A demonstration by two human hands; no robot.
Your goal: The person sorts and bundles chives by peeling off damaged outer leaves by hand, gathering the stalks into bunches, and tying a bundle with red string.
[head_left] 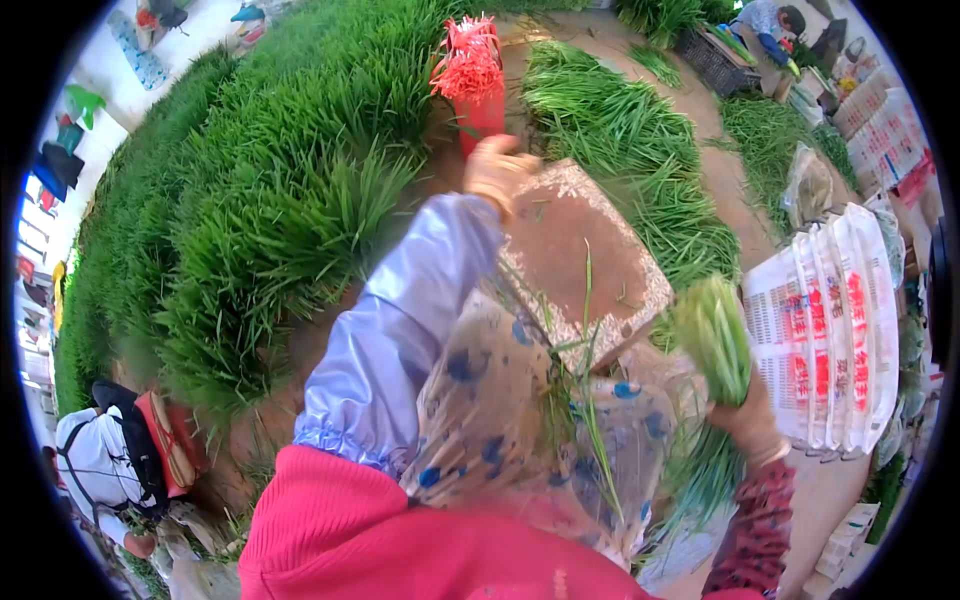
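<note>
My right hand [750, 422] is closed round a bunch of chives [718, 335], its cut or leafy end blurred above the fist and long green leaves trailing below. My left hand [497, 176], in a lilac sleeve cover, is over the near end of a red holder [482, 120] full of red ties [468, 65]. Motion smears its fingers, and I cannot make out anything in them. Just right of that hand lies a square board [580, 255] with a brown middle and a speckled pale rim. A few loose green stalks [590, 390] lie across the plastic apron on my lap.
Thick rows of chives [290, 180] spread along the left. Another pile [630, 150] lies beyond the board. White plastic crates with red lettering [820, 340] stand stacked at the right. One person [770, 25] works at the far right, another [105, 450] at the lower left.
</note>
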